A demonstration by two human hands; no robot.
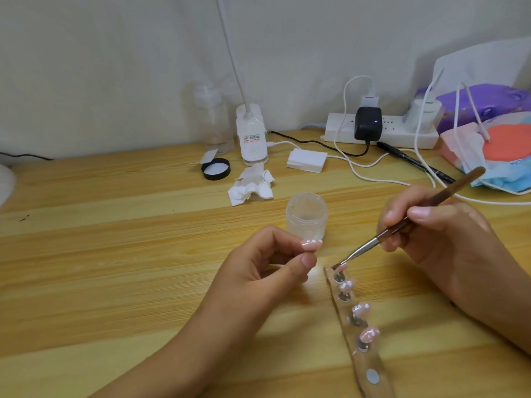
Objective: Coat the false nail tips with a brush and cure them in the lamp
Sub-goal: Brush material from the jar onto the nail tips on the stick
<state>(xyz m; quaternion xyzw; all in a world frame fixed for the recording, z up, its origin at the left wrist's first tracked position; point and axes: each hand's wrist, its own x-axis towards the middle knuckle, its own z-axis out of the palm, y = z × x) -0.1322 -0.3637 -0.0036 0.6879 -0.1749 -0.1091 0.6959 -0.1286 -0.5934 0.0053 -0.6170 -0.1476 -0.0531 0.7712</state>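
A clear strip (370, 366) lies on the wooden desk at lower right, with several pink false nail tips (360, 308) standing on small round mounts along it. My right hand (436, 234) grips a brown-handled brush (402, 225); its bristles touch the farthest tip (342, 267) on the strip. My left hand (267, 268) pinches one pink nail tip (398, 244) between thumb and forefinger, just in front of an open clear gel jar (307, 214). No curing lamp can be made out for sure.
Behind the jar lie a crumpled tissue (253, 186), the black jar lid (216, 168), a white clip-on desk lamp base (252, 136), a clear pump bottle (211, 116) and a small white box (307, 160). A power strip (402, 130) with cables, tissue packs and face masks crowd the back right.
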